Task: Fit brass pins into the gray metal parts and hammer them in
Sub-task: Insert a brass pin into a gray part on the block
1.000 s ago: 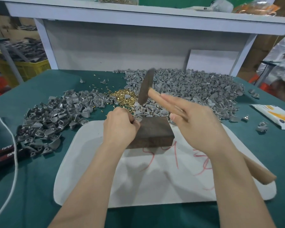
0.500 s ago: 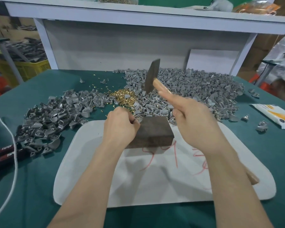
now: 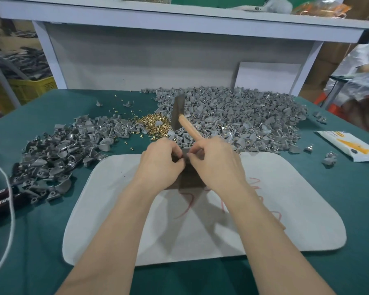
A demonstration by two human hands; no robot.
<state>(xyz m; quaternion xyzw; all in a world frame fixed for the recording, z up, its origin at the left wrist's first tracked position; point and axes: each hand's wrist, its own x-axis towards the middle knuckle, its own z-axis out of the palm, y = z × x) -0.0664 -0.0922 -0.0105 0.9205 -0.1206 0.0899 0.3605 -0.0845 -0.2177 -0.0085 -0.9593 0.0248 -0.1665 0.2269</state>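
My left hand and my right hand meet fingertip to fingertip over a dark block on the white mat. My left hand pinches a gray metal part on the block's top, mostly hidden by fingers. My right hand grips the wooden handle of a hammer, its head raised beyond the hands, while its fingertips touch the same part. A heap of brass pins lies just behind the hands. Gray metal parts lie in a big pile at the back and another at the left.
Black pliers with red lettering and a white cord lie at the left table edge. A white and yellow packet and a few stray parts sit at the right. A white shelf frame stands behind. A person sits far right.
My right hand has come down and leftward with the hammer, so its fingertips now meet my left hand over the block. The hammer head has dropped a little.
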